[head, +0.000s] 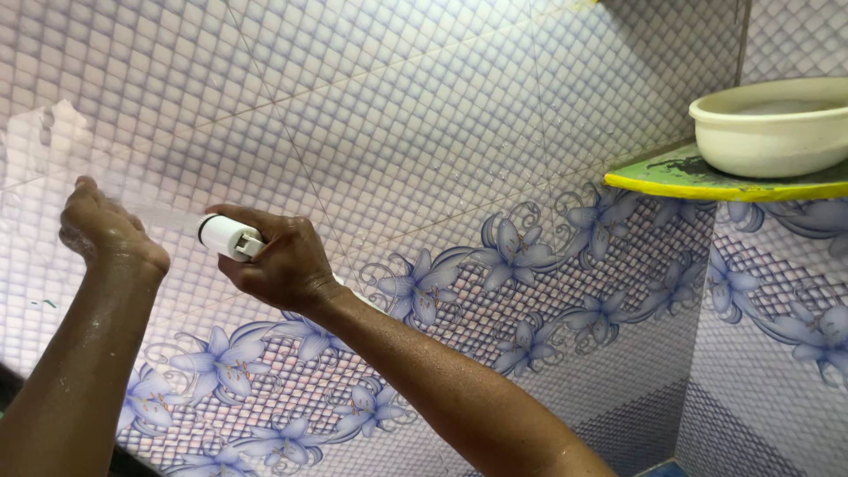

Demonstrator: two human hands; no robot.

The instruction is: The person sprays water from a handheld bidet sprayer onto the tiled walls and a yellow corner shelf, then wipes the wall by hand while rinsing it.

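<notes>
Both forearms are reaching to the tiled wall (397,115): I'm clamping my right hand (278,261) on a white tube (225,236), left hand (102,231) fisted; a cream basin (768,132) is sitting on the corner shelf (689,181).

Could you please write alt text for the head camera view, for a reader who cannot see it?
Two bare hands work against a tiled wall patterned with small squares and a band of blue flowers: the right hand grips a white tube-shaped tool, and the wet left hand presses the wall beside it. At upper right, a cream basin sits on a green corner shelf.
</notes>
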